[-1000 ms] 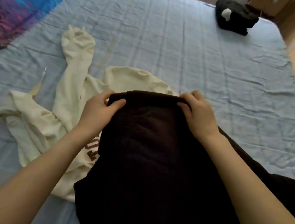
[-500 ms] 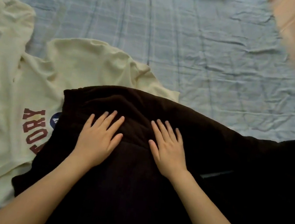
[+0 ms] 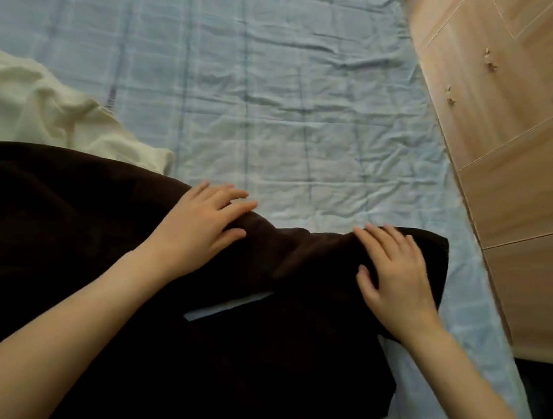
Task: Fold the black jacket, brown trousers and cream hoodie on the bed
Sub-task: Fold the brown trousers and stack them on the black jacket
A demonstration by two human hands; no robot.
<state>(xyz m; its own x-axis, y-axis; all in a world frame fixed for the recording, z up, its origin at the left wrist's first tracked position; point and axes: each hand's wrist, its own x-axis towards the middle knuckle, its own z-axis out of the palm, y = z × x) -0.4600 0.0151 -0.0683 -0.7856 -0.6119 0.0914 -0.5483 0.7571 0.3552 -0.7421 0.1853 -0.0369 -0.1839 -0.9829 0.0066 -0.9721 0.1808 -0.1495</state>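
Observation:
The dark brown trousers (image 3: 70, 220) lie spread across the near part of the bed, legs running to the right. My left hand (image 3: 203, 223) rests flat on the upper leg with fingers straight. My right hand (image 3: 395, 274) presses flat on the leg end near the bed's right edge, fingers spread. The cream hoodie (image 3: 38, 110) lies at the left, partly under the trousers. A thin strip of sheet shows between the two trouser legs. The black jacket is out of view.
The wrinkled light blue sheet (image 3: 265, 87) covers the bed beyond the trousers. A wooden floor (image 3: 518, 133) runs along the bed's right edge, close to my right hand.
Both hands slid right along the trousers from the waist area to the leg ends. The view swung right, so most of the hoodie left the frame.

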